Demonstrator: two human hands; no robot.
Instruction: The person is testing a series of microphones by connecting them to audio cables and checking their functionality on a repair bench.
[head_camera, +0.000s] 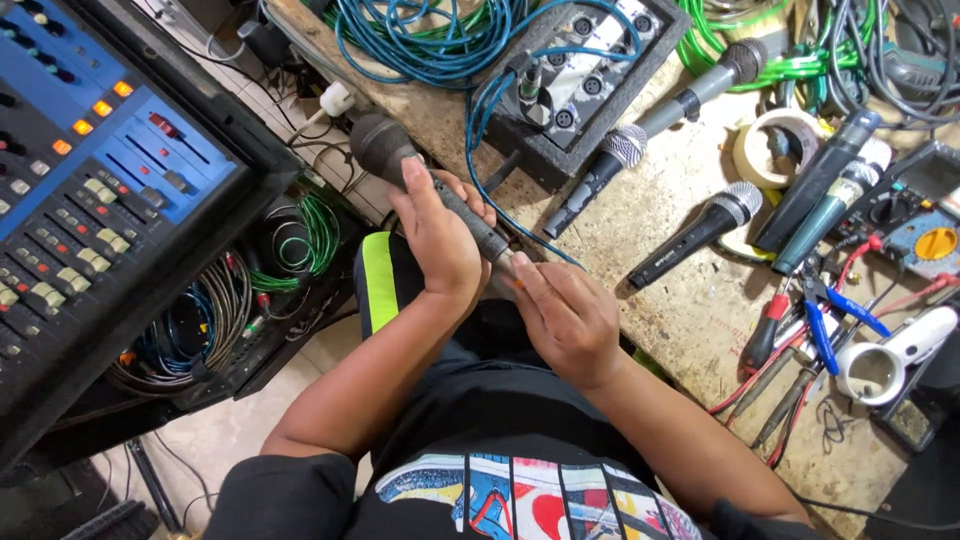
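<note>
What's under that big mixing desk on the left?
Under the mixer lie coiled cables, grey, blue and green, in a dark case. How far they run beneath it is covered.

Bright, even light — sharp, slight wide-angle bend.

The mic (440, 195) has a matt dark metal body and a dull mesh head. The counter (670, 260) is rough, scuffed wood; the cables (420, 45) look glossy plastic.
</note>
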